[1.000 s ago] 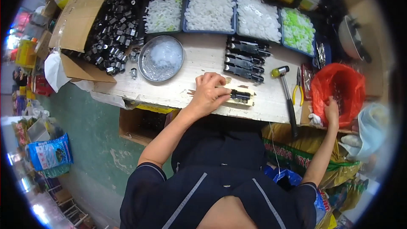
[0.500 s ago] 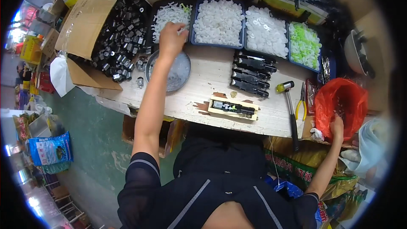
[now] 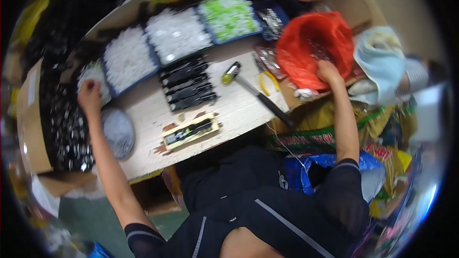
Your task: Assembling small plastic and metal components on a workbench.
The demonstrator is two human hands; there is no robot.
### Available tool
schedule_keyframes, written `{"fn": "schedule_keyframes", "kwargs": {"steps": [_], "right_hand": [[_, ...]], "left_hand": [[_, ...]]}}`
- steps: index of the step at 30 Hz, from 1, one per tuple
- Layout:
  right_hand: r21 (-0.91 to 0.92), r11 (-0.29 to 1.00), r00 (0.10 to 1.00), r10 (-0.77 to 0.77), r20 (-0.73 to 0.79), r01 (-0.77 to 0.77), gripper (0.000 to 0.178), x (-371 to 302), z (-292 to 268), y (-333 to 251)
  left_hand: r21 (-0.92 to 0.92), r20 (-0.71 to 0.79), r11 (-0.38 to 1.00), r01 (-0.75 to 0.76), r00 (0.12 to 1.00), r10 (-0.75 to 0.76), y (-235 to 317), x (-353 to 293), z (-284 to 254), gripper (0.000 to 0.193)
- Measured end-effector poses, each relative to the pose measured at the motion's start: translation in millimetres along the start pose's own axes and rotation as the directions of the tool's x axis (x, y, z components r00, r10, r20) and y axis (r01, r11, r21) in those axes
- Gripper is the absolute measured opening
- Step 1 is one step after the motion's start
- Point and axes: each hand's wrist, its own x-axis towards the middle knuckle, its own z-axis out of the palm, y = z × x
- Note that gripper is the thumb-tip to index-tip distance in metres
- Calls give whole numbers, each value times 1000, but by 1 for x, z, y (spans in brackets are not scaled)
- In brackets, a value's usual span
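My left hand (image 3: 90, 97) is at the tray of small white plastic parts (image 3: 102, 77), its thumb and fingers closed together; anything between them is too small and blurred to name. My right hand (image 3: 327, 70) reaches into the mouth of a red plastic bag (image 3: 302, 48), with its fingertips hidden among small shiny pieces. Between my arms, a cream holding block (image 3: 216, 127) lies on the bench with a black assembly (image 3: 198, 127) set in it. Behind the block, several black assemblies (image 3: 190, 82) are laid in a row.
A hammer (image 3: 258, 96) and yellow-handled pliers (image 3: 268, 82) lie right of the row. Trays of white parts (image 3: 128, 57), white discs (image 3: 176, 33) and green-and-white parts (image 3: 228, 16) line the back. A round metal dish (image 3: 119, 134) and a carton of black parts (image 3: 32, 114) are at left.
The whole view has turned toward the right, so the bench appears tilted. My left hand's fingers have drawn together at the white parts tray; my right hand stays in the red bag.
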Motion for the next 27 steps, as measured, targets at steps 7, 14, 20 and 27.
{"fn": "schedule_keyframes", "kwargs": {"steps": [7, 14, 20, 27], "right_hand": [[180, 982, 998, 61, 7, -62, 24, -20, -21, -7], [-32, 999, 998, -9, -64, 7, 27, -4, 6, 8], [211, 976, 928, 32, -371, 50, 19, -8, -10, 15], [459, 839, 817, 30, -577, 293, 15, -43, -48, -75]], "left_hand": [[-526, 127, 836, 153, 987, -100, 52, -1, -10, 15], [-615, 45, 777, 135, 990, -136, 82, -86, -42, 15], [-477, -7, 864, 162, 982, -188, 87, -176, -54, 12], [144, -99, 984, -109, 987, 124, 83, -203, -61, 9]]}}
